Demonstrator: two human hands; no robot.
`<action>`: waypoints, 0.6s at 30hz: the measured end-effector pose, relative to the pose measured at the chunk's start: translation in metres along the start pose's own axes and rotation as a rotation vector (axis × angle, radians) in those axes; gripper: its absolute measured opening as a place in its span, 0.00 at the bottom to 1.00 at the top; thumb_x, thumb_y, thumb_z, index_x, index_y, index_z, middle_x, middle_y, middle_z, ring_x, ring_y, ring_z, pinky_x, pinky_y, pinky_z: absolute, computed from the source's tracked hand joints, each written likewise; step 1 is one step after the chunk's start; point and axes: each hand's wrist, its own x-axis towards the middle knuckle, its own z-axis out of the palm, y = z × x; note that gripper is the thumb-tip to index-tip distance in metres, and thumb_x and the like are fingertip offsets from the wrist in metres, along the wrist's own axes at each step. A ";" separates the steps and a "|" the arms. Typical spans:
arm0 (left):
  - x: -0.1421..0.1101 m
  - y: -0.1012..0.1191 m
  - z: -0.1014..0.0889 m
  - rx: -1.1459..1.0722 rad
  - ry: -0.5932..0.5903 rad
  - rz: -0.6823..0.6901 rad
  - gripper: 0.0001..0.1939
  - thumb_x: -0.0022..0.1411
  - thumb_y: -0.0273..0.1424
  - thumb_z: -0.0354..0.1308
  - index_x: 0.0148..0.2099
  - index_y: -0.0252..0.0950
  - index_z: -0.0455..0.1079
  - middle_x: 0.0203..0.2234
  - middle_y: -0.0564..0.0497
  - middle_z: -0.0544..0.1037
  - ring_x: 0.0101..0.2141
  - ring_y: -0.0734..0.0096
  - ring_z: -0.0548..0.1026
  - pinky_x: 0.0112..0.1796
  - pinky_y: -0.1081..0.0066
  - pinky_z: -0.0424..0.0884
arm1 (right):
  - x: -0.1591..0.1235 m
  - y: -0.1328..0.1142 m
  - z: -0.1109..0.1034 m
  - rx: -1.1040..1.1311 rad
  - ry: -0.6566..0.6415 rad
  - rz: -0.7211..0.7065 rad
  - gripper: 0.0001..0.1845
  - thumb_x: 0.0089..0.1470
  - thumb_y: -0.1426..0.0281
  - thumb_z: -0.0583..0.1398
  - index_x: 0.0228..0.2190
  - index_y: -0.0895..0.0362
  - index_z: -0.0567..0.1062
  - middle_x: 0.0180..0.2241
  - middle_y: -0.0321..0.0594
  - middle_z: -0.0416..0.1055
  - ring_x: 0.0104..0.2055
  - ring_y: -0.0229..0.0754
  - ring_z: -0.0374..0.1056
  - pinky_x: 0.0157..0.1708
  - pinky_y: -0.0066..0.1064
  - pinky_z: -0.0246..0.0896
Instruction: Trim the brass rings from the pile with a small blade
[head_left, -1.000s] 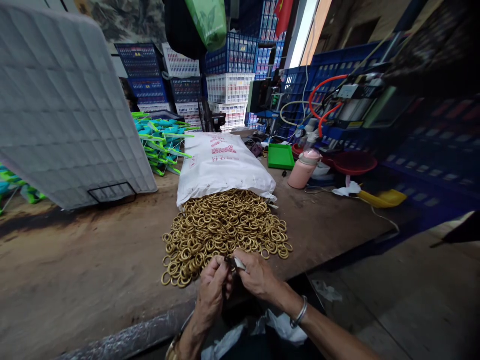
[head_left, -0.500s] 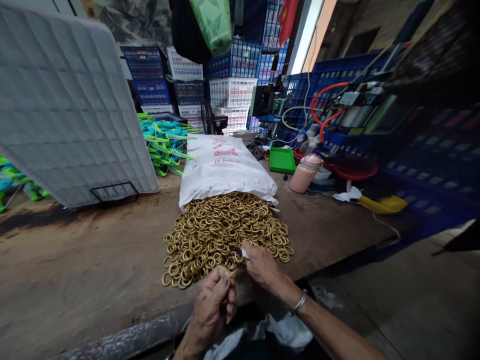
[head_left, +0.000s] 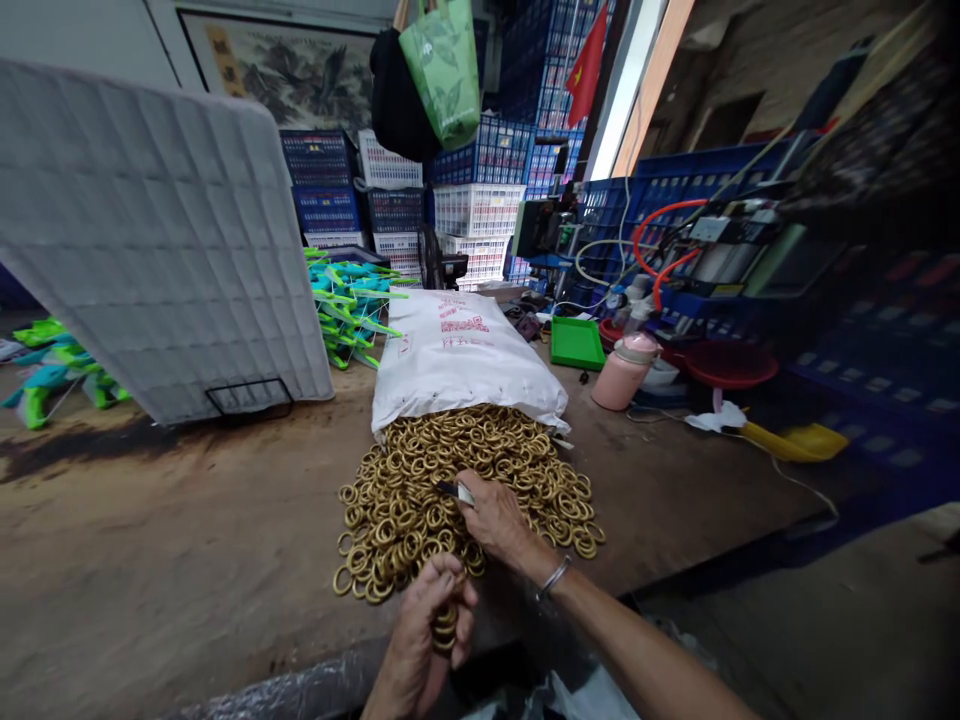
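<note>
Many brass-coloured rings [head_left: 405, 500] lie heaped on the table, spilling from the mouth of a white woven sack [head_left: 465, 355]. My left hand [head_left: 431, 620] is curled below the near edge of the heap, with several rings held in its fingers. Over the middle of the heap, my right hand [head_left: 491, 515] grips a small tool [head_left: 459, 492] with a pale handle and a dark, narrow tip that points left. The tool's exact kind is unclear, and whether its tip touches a ring cannot be made out.
A padded grey panel [head_left: 165, 240] stands at left beside green and teal plastic parts [head_left: 349, 300]. To the right are a green tray [head_left: 576, 343], a pink bottle [head_left: 625, 372], a red bowl [head_left: 727, 365] and a yellow scoop [head_left: 799, 440]. Stacked crates [head_left: 480, 210] stand behind.
My right hand has moved left and farther over the heap with the tool. My left hand has turned, so the rings in it now show. The whole view has shifted slightly.
</note>
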 end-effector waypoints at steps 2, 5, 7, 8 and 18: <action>-0.001 0.003 0.000 -0.040 -0.006 -0.041 0.14 0.50 0.37 0.59 0.37 0.35 0.64 0.23 0.54 0.70 0.16 0.81 0.63 0.14 0.81 0.52 | 0.004 0.000 0.002 -0.035 0.011 0.012 0.07 0.49 0.74 0.52 0.31 0.54 0.68 0.24 0.35 0.69 0.26 0.35 0.63 0.25 0.25 0.42; -0.001 0.006 -0.003 -0.103 -0.009 -0.106 0.12 0.51 0.36 0.59 0.35 0.34 0.67 0.25 0.52 0.70 0.20 0.80 0.66 0.16 0.81 0.54 | 0.007 0.005 0.005 -0.012 0.039 0.021 0.06 0.47 0.75 0.52 0.28 0.54 0.68 0.21 0.34 0.67 0.23 0.35 0.60 0.24 0.25 0.41; 0.000 0.006 -0.004 -0.136 -0.010 -0.097 0.10 0.52 0.35 0.59 0.33 0.33 0.68 0.26 0.51 0.71 0.23 0.78 0.67 0.18 0.81 0.56 | 0.008 0.011 0.006 0.048 0.058 0.016 0.06 0.47 0.76 0.52 0.27 0.55 0.67 0.20 0.33 0.64 0.22 0.34 0.57 0.24 0.25 0.41; 0.001 0.006 -0.005 -0.145 -0.009 -0.084 0.09 0.51 0.35 0.59 0.31 0.33 0.68 0.26 0.50 0.71 0.24 0.77 0.68 0.18 0.80 0.57 | 0.008 0.014 0.006 0.090 0.066 0.014 0.06 0.47 0.77 0.51 0.26 0.55 0.66 0.20 0.32 0.63 0.22 0.34 0.56 0.24 0.25 0.42; 0.021 0.001 0.002 0.170 0.145 0.122 0.13 0.52 0.40 0.57 0.26 0.35 0.63 0.15 0.57 0.65 0.14 0.81 0.60 0.13 0.81 0.53 | -0.015 0.028 -0.006 0.858 -0.025 0.229 0.11 0.49 0.64 0.51 0.21 0.56 0.60 0.16 0.27 0.51 0.19 0.31 0.46 0.19 0.23 0.44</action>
